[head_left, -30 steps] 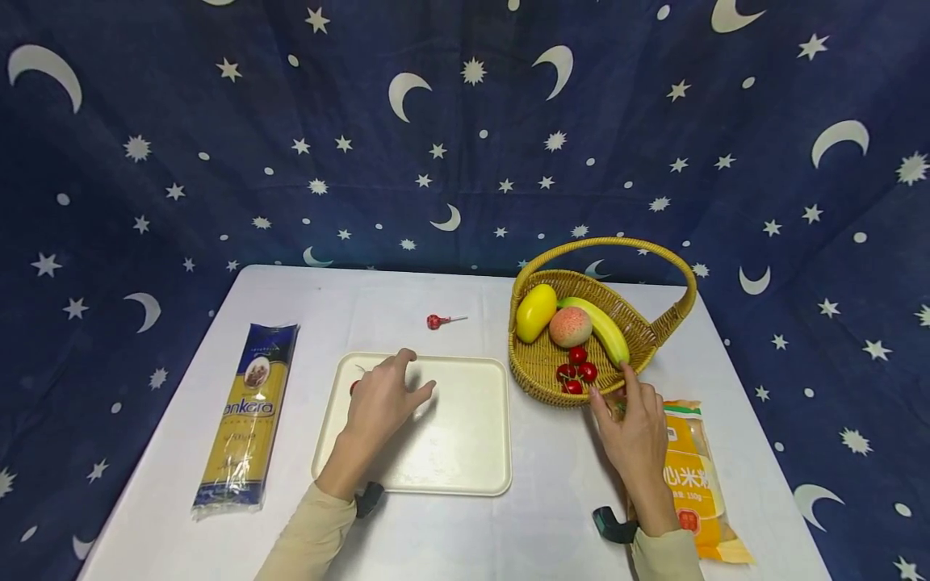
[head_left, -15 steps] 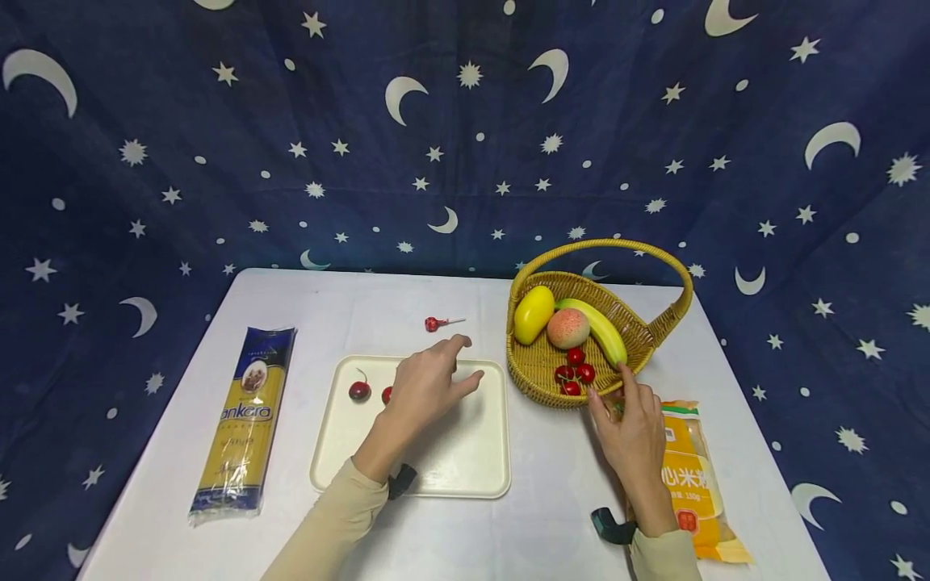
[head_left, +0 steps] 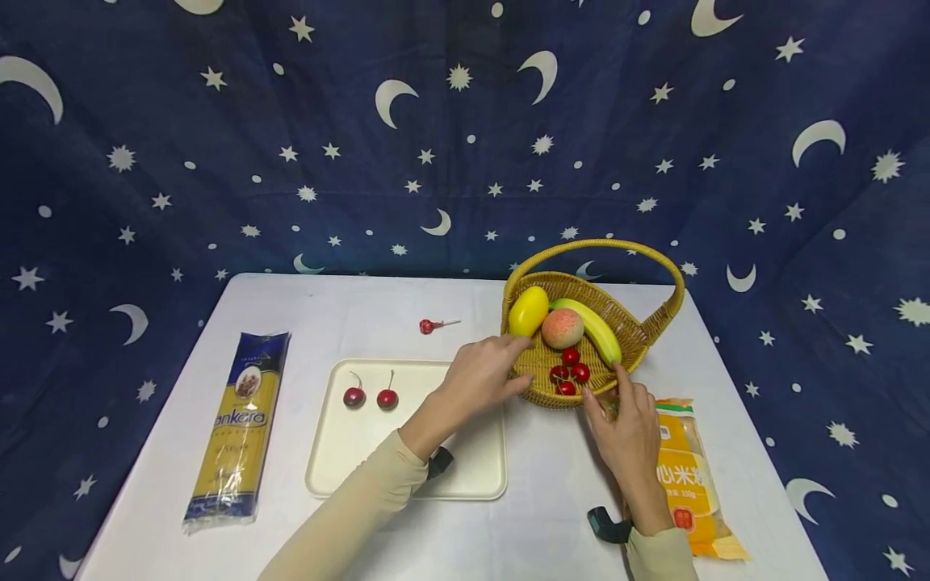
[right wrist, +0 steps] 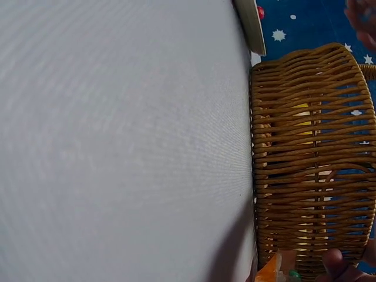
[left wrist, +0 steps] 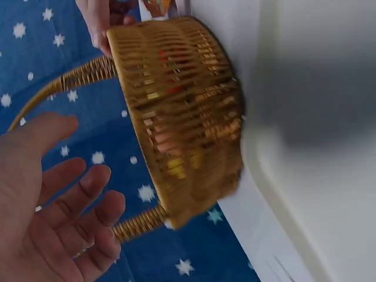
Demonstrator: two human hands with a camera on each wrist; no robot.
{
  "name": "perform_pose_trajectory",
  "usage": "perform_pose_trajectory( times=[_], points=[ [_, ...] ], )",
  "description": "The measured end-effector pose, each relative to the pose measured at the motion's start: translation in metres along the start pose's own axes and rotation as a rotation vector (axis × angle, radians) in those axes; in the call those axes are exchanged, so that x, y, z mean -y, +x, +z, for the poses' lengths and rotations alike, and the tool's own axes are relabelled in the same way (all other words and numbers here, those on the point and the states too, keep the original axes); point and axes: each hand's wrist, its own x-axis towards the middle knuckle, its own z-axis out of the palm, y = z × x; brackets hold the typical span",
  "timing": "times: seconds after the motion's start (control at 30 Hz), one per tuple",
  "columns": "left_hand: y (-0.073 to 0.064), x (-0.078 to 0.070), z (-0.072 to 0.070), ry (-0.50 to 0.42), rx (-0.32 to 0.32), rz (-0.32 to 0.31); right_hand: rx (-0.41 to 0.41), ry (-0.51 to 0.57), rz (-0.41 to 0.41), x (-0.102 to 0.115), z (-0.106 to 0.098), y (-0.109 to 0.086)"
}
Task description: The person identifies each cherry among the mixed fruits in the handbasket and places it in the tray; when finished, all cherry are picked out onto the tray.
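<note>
My left hand point(head_left: 475, 373) is at the left rim of the wicker basket point(head_left: 529, 395), its fingers parted and holding nothing. In the left wrist view that hand point(left wrist: 64, 202) is beside the basket's handle with loosely bent fingers. My right hand point(head_left: 630, 428) grips the basket's near right rim; in the right wrist view the thumb point(right wrist: 336, 262) lies against the outer wicker wall. Inside the basket are a yellow mango point(head_left: 529, 311), a peach point(head_left: 563, 328), a banana point(head_left: 597, 329) and several red cherries point(head_left: 580, 372).
Two cherries with stems, a darker cherry point(head_left: 353, 397) and a brighter cherry point(head_left: 387, 399), lie on the cream tray point(head_left: 341, 468). Behind it is a red lollipop point(head_left: 427, 326). A spaghetti pack point(head_left: 236, 428) lies at left, an orange rice-noodle bag point(head_left: 690, 484) at right beneath the right forearm.
My left hand has moved right, from over the tray's cherries to the basket's left rim, uncovering both cherries. My right hand stays at the basket rim.
</note>
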Motion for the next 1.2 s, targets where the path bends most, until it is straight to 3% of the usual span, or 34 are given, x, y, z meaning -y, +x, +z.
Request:
perform_pose_trajectory(
  times=[0.27, 0.53, 0.83, 1.07, 1.2],
  points=[
    [0.037, -0.024, 0.004, 0.082, 0.071, 0.137, -0.016, 0.006, -0.022, 0.000, -0.002, 0.001],
    [0.070, -0.038, 0.009, 0.176, 0.227, 0.229, -0.023, 0.000, -0.027, -0.002, -0.003, 0.002],
    [0.104, -0.047, 0.016, 0.229, 0.495, 0.201, -0.011, -0.004, -0.010, -0.002, -0.004, 0.001],
    [0.117, -0.048, 0.025, 0.284, 0.733, 0.148, -0.007, 0.000, -0.009, -0.001, -0.003, -0.001],
    [0.120, -0.048, 0.028, 0.308, 0.788, 0.132, -0.002, 0.001, -0.002, -0.002, -0.003, -0.002]
  ],
)
